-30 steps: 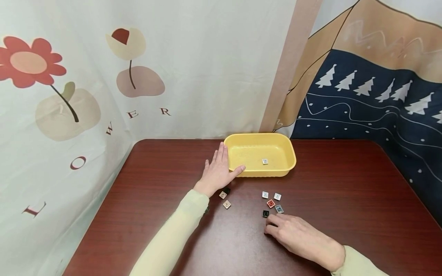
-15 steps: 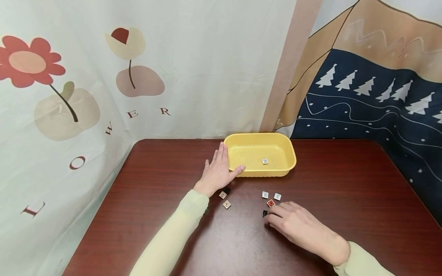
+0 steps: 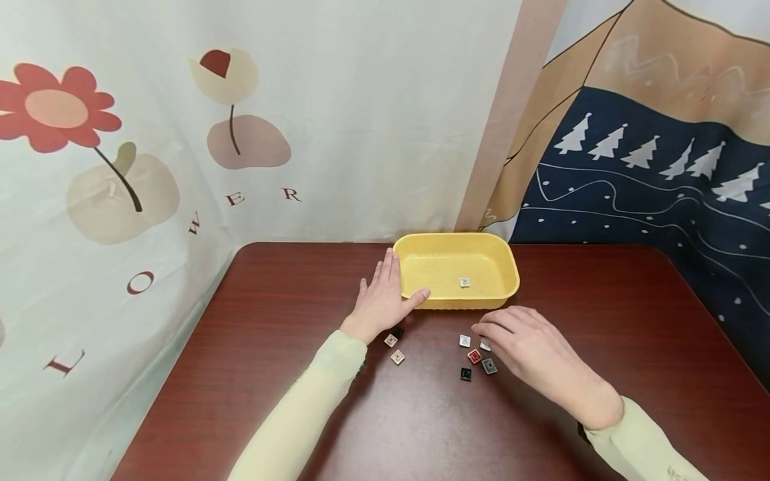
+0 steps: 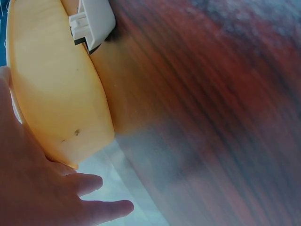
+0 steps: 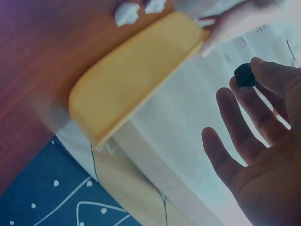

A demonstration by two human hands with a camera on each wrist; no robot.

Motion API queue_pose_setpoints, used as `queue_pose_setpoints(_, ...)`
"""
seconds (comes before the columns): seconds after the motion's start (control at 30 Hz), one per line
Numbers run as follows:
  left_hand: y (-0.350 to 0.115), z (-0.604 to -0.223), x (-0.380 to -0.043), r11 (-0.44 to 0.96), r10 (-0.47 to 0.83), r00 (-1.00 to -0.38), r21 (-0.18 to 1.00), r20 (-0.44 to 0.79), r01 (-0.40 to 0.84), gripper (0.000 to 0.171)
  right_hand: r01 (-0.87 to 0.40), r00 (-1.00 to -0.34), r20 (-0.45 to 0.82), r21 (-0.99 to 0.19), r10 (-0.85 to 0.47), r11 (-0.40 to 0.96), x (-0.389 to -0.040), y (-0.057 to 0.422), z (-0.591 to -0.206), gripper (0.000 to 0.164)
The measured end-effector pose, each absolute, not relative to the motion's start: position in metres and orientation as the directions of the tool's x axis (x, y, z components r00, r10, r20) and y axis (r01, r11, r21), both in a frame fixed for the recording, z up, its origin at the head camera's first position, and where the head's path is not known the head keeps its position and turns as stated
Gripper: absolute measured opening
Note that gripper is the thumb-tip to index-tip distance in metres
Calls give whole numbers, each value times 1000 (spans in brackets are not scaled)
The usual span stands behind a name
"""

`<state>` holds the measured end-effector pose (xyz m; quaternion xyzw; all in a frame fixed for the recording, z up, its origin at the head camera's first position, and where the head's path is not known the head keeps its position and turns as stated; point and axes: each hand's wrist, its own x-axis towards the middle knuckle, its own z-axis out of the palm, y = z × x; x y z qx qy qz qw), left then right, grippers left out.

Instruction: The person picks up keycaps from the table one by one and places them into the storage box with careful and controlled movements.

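Raised over the table just short of the yellow basin [image 3: 454,304], my right hand [image 3: 532,341] pinches a black keycap [image 5: 244,75] between thumb and fingertip, plain in the right wrist view. My left hand [image 3: 385,294] lies with straight fingers along the basin's left side, its thumb over the near rim. One white keycap [image 3: 464,282] sits inside the basin. Below the right hand's fingers are a white keycap [image 3: 464,341], a red keycap [image 3: 474,356], a grey-blue keycap [image 3: 489,366] and a black keycap [image 3: 466,374]. Another white one is partly hidden by those fingers.
Beside the left wrist lie two beige keycaps, the nearer beige keycap [image 3: 398,357] fully visible, and a black keycap [image 3: 398,332] partly covered. The basin stands near the back edge of the dark red wooden table [image 3: 289,300], before a printed curtain [image 3: 361,133].
My right hand has lifted from beside the loose keycaps and moved up toward the basin, carrying a black keycap. The grey-blue keycap shows again. My left hand stays put.
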<state>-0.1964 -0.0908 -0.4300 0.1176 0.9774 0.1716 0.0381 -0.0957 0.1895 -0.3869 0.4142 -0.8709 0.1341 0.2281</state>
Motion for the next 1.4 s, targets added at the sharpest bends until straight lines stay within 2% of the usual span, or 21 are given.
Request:
queue_pose_setpoints(0.27,-89,-430,-196,911,244,-969,350,-33,218,112,-768,-544,582,-55,-604,638,-109,190,-380,36)
queue_pose_setpoints(0.63,-89,-429,-196,912,241,-970,351,-32,214,112,-705,-625,582,-136,-520,696,-135,183,-379,31)
queue_pose_setpoints(1.0,-89,-429,-195,916,234,-971,343,-39,207,112,-588,-759,485,-224,-435,777,-169,178,-383,24)
queue_pose_setpoints(1.4,-89,-428,-195,913,232,-972,353,-34,205,112,-440,-884,320,-321,-341,839,-202,180,-397,27)
